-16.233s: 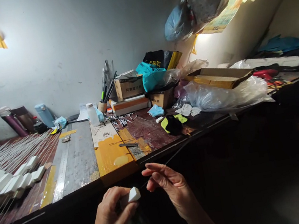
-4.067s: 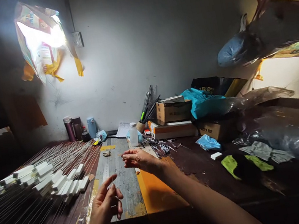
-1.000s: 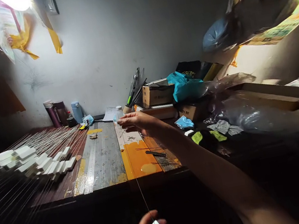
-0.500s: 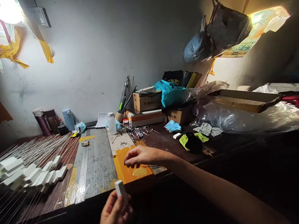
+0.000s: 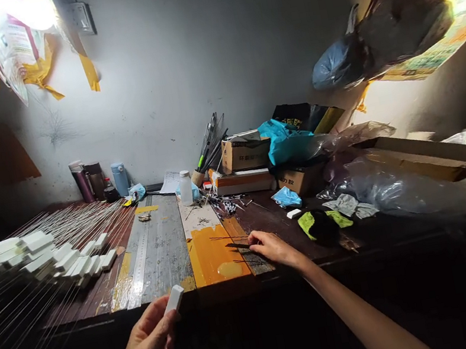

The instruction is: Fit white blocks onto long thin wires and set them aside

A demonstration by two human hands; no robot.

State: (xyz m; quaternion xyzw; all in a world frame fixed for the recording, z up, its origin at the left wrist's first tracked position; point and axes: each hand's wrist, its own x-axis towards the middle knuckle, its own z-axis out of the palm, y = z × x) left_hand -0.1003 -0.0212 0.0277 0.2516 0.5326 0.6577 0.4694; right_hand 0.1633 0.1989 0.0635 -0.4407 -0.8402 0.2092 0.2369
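My left hand [image 5: 151, 336] is closed on a small white block [image 5: 174, 299], held tilted in front of the bench's near edge. Over the right side of the orange-taped board [image 5: 210, 250], my right hand [image 5: 270, 246] pinches a thin, dark, pointed tool [image 5: 238, 246]; its exact kind is unclear. The tool points left, low over the orange surface. Thin dark wires [image 5: 243, 260] lie beside it, near a pale yellowish puddle [image 5: 230, 269] on the tape.
Several white blocks [image 5: 68, 261] on long thin rods cover the bench's left. A metal ruler [image 5: 135, 264] lies on the grey board. Behind stand a white bottle [image 5: 185, 189] and cardboard boxes [image 5: 245, 154]. To the right are a black-and-green cloth [image 5: 323, 223] and plastic wrapping [image 5: 380, 190].
My right hand has moved right and down and now grips the dark tool; before, it held nothing visible. The white block in my left hand has tilted to the right. The view has turned left.
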